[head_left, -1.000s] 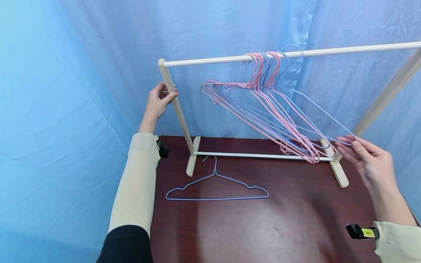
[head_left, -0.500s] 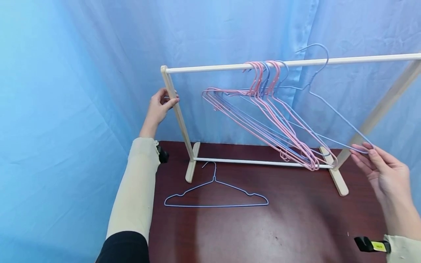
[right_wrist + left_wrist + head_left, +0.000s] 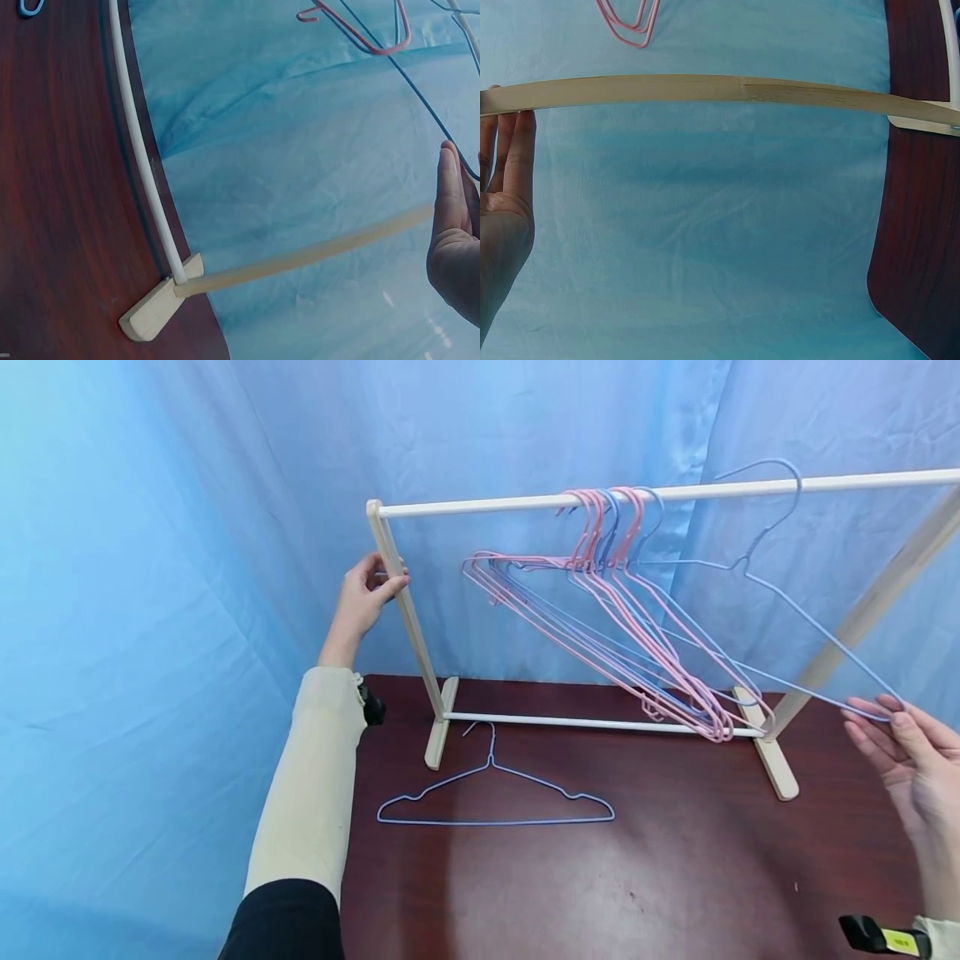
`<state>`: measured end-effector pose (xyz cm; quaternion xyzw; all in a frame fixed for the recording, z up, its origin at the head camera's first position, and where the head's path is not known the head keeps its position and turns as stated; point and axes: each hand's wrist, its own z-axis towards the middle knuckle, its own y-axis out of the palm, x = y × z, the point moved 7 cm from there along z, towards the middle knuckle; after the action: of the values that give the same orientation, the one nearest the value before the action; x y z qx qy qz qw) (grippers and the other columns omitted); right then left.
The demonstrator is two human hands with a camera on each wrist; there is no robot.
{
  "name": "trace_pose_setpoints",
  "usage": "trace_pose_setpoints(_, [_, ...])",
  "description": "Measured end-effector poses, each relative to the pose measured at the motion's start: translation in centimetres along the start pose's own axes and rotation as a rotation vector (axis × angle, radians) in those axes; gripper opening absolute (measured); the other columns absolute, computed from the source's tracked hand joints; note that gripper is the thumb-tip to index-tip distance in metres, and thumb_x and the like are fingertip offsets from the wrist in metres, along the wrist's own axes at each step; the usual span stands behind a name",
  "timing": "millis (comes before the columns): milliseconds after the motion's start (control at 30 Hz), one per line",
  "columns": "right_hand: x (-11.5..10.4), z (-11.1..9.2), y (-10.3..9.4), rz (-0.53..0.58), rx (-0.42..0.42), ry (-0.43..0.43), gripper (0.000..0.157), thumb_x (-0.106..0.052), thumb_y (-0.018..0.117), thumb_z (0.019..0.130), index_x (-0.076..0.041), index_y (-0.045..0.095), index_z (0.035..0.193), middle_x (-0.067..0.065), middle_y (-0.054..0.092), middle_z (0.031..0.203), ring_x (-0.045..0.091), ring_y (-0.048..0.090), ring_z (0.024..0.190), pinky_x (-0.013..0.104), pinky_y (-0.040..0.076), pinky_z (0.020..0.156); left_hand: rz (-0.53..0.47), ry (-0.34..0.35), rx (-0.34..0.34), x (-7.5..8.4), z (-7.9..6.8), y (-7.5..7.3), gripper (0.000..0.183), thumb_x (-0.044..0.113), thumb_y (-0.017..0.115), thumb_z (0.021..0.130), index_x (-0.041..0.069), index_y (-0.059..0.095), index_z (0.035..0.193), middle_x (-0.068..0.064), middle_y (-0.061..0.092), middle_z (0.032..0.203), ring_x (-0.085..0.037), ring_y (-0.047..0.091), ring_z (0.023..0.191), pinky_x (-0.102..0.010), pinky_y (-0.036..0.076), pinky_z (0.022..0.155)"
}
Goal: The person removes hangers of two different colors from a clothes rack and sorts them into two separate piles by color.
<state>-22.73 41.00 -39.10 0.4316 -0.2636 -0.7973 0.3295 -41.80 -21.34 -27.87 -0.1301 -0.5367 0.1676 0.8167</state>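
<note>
My right hand [image 3: 918, 768] pinches the lower right corner of a blue wire hanger [image 3: 745, 562], thumb over the wire. That hanger's hook rises above the white top rail [image 3: 885, 482] of the clothes rack and overlaps it in the head view. At the other end, my left hand [image 3: 358, 606] holds the rack's wooden left post [image 3: 411, 620] between thumb and fingers; in the left wrist view its fingertips meet the post's edge. Several pink hangers [image 3: 597, 522] and blue ones hang bunched near the rail's middle, left of the held hanger.
One blue hanger [image 3: 491, 760] lies flat on the dark red table [image 3: 637, 877], in front of the rack's lower bar [image 3: 555, 721]. Wooden feet [image 3: 780, 772] support the rack. Behind it hangs a light blue curtain [image 3: 480, 427].
My right hand has moved right, drawing the blue hanger away from the bunch, so its hook now shows apart, farther right along the rail. My left hand has stayed on the post.
</note>
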Motion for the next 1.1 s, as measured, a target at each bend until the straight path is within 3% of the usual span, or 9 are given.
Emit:
trace_pose_setpoints(200, [-0.3,-0.8,-0.8,0.149,-0.055,0.018,0.040,0.012,0.019,0.103,0.027,0.047,0.128,0.045,0.060,0.115,0.052,0.063,0.107,0.051,0.054,0.089,-0.004,0.020,0.004,0.3,0.2,-0.2,0.039,0.027,0.065,0.097,0.008,0.058,0.130,-0.015,0.066,0.121,-0.015,0.064,0.103,-0.042,0.054,0.102])
trace_pose_setpoints(767, [0.6,-3.3,-2.9,0.090,-0.093,0.049,0.044,0.014,0.014,0.102,0.026,0.045,0.131,0.043,0.060,0.118,0.049,0.065,0.106,0.048,0.054,0.090,0.002,0.007,0.003,0.3,0.4,0.0,0.039,0.024,0.066,0.097,0.008,0.058,0.132,-0.014,0.065,0.122,-0.020,0.065,0.106,-0.045,0.053,0.104])
trace_pose_setpoints(1100, [2.3,-4.0,-3.8,0.022,0.010,0.111,0.043,0.016,0.019,0.101,0.022,0.049,0.132,0.040,0.065,0.108,0.046,0.068,0.101,0.048,0.056,0.084,-0.016,0.003,0.001,-0.1,0.3,0.0,0.036,0.024,0.067,0.097,0.010,0.059,0.129,-0.012,0.067,0.120,-0.016,0.065,0.102,-0.044,0.054,0.102])
